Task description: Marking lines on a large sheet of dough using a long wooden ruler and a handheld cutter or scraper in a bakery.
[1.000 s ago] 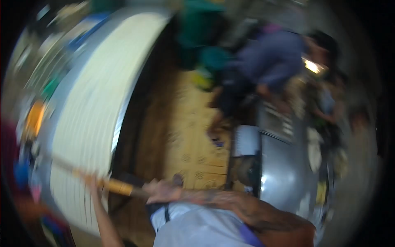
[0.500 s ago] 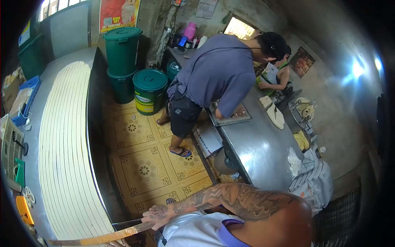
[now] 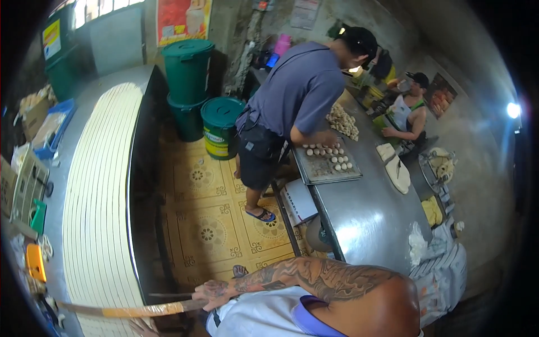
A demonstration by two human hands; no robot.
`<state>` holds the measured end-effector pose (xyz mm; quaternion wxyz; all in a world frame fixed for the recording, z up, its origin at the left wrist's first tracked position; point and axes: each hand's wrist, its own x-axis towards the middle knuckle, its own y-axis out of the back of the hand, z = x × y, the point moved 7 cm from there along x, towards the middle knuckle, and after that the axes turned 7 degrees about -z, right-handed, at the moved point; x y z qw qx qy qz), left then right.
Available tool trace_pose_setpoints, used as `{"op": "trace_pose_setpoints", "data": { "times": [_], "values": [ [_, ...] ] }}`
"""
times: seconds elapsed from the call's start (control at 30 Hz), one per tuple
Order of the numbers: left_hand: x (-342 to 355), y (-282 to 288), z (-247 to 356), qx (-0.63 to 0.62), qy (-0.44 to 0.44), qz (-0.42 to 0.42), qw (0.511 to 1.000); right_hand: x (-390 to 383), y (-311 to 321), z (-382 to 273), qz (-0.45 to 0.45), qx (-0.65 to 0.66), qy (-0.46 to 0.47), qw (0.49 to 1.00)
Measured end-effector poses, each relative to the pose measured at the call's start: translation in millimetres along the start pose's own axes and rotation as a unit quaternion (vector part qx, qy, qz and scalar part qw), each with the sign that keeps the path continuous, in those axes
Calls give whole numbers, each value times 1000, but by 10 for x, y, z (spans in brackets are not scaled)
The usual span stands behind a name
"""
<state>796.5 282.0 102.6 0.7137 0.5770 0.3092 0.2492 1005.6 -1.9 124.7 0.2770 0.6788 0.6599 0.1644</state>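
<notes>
My right hand is closed around the near end of a long flat wooden stick wrapped partly in brown tape. The stick lies crosswise over a long flat sheet of pale dough, lined lengthwise into many narrow strips. A thin dark rod or blade juts out beside the same hand; what it is I cannot make out. At the bottom edge my left hand is partly visible, fingers apart, down at the dough below the stick; the rest of it is cut off.
The dough covers a metal table. Green lidded bins stand beyond the tiled floor. A co-worker bends over a tray of dough balls on another metal table; a second person is behind it. An orange tool lies at left.
The view has shifted, so the scene sits further right and lower. My left hand has come into sight below the stick. The co-worker has straightened slightly, baring the tray of dough balls.
</notes>
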Motion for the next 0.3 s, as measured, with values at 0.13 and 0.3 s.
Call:
{"op": "trace_pose_setpoints", "data": {
  "times": [0.13, 0.3],
  "values": [
    [-175, -36, -148, 11, 154, 58, 986, -97, -89, 92, -55, 11, -1, 998],
    [199, -303, -504, -410, 244, 124, 870, -227, -98, 198, -8, 26, -58, 998]
  ]
}}
